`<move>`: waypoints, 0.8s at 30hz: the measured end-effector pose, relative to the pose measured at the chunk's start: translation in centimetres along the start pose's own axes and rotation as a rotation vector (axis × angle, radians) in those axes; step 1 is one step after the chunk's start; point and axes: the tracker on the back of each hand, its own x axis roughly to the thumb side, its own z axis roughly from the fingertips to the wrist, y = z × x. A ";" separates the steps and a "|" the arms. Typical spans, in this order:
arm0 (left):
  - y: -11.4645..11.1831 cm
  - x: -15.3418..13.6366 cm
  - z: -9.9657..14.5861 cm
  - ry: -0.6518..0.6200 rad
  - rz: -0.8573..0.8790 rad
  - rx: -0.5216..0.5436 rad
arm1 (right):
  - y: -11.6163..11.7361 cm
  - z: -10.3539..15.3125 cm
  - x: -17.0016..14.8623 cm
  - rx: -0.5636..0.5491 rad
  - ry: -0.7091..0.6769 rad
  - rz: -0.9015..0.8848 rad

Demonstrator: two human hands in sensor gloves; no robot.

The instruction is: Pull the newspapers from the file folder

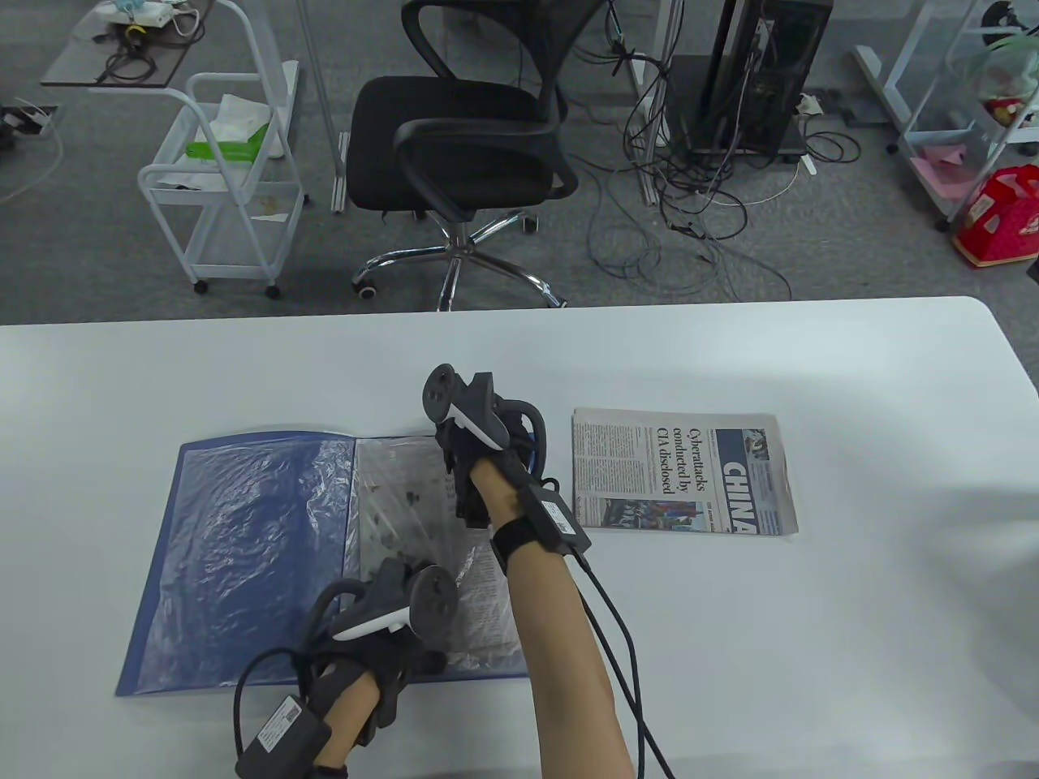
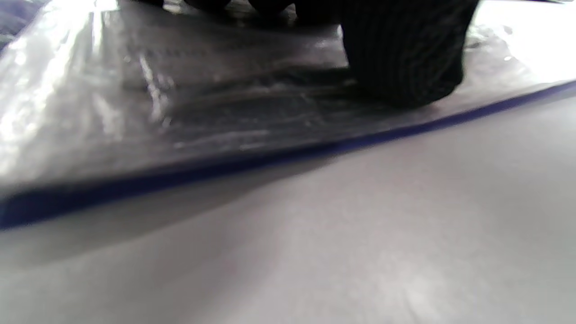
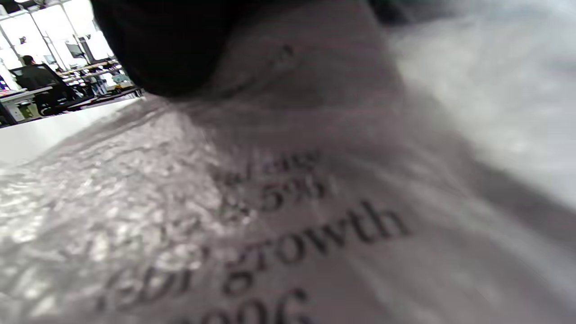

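An open blue file folder (image 1: 235, 560) with clear plastic sleeves lies on the white table (image 1: 812, 608). A newspaper (image 1: 406, 519) sits inside the right-hand sleeve. My left hand (image 1: 390, 641) presses down on the folder's near edge; its gloved fingers (image 2: 400, 49) rest on the plastic. My right hand (image 1: 475, 479) rests on the far right part of the sleeved newspaper (image 3: 288, 225), fingers hidden under the tracker. A second folded newspaper (image 1: 682, 471) lies on the table to the right of the folder.
An office chair (image 1: 463, 154) and a white cart (image 1: 219, 178) stand beyond the table's far edge. Cables from the wrist units trail toward the near edge (image 1: 625, 665).
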 end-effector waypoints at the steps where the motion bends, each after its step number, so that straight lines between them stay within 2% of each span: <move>1: -0.1 -0.1 0.0 0.006 0.001 -0.006 | -0.1 -0.1 -0.1 -0.007 0.018 -0.017; 2: -0.1 -0.1 0.1 0.012 0.004 -0.009 | -0.2 -0.2 -0.1 -0.018 0.027 -0.024; 4: -0.2 -0.3 0.0 0.011 0.032 -0.022 | -0.4 0.0 -0.2 -0.185 0.079 0.012; 6: -0.2 -0.2 0.1 0.011 0.028 -0.022 | -0.5 0.1 0.0 -0.231 0.072 0.097; 9: -0.2 -0.3 0.1 0.009 0.034 -0.021 | -0.6 0.1 0.2 -0.179 0.036 0.109; 12: -0.4 -0.5 0.1 0.009 0.053 -0.027 | -0.6 0.0 0.5 -0.040 0.013 0.095; 15: -0.4 -0.5 0.1 0.008 0.066 -0.031 | -0.9 -0.1 0.9 -0.052 0.024 0.140; 19: -0.5 -0.4 0.1 0.012 0.062 -0.040 | -2.1 0.0 1.2 -0.246 0.069 0.085; 24: -0.5 -0.6 0.1 0.009 0.080 -0.043 | -4.6 0.4 1.7 -0.415 0.069 0.005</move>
